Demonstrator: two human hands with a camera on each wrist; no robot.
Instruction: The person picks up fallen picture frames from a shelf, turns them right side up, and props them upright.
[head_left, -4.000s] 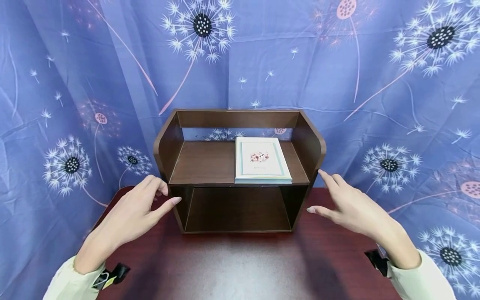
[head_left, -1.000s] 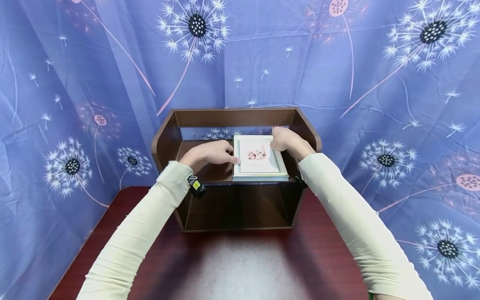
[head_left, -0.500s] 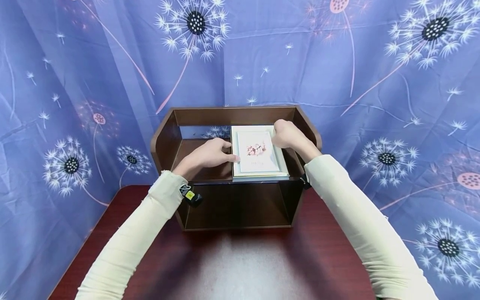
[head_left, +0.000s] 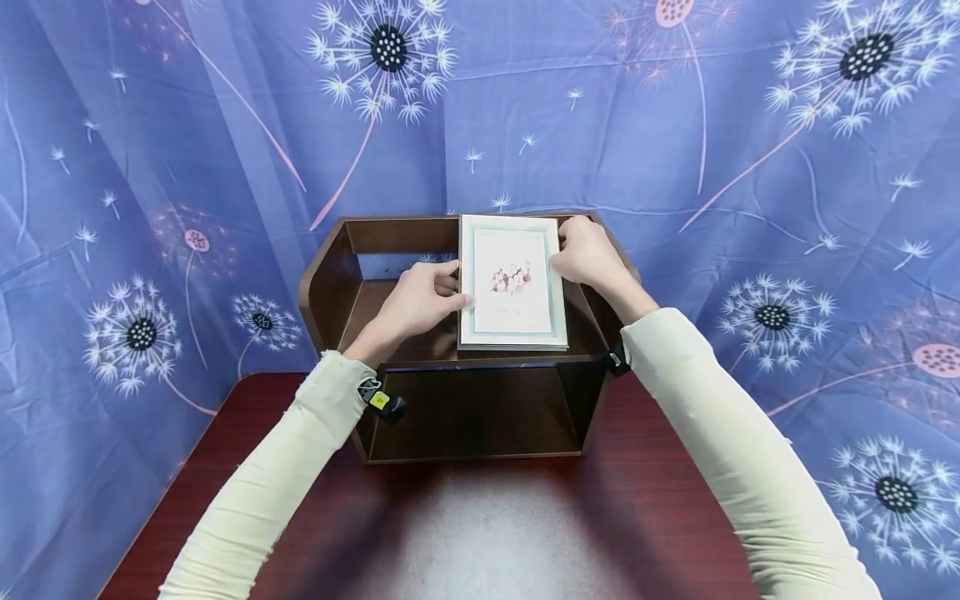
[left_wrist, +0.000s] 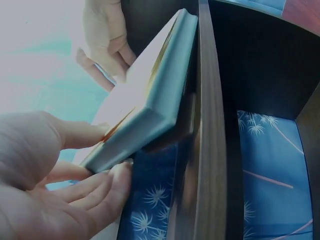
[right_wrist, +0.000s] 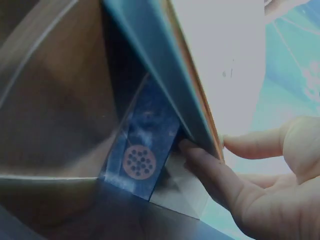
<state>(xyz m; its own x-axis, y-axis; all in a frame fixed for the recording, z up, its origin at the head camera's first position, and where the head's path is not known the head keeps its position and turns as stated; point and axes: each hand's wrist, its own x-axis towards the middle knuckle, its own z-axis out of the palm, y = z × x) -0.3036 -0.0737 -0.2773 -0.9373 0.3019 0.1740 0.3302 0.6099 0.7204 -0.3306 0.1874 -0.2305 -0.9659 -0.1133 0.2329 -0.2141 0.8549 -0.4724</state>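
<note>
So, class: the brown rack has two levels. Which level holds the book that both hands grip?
The upper level: the book stands tilted there between left hand and right hand. The lower level shows nothing inside.

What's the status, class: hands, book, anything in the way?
Left hand, right hand grip book by its side edges. Book tilted up on shelf. Nothing blocking.

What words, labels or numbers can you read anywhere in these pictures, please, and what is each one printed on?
Nothing can be read with certainty.
White book with a pale green border and pink flower picture, gripped by both hands: a faint line of print under the flowers, too small and blurred to read.
Small yellow tag on the black left wrist strap: a dark mark, too small to read.
</note>
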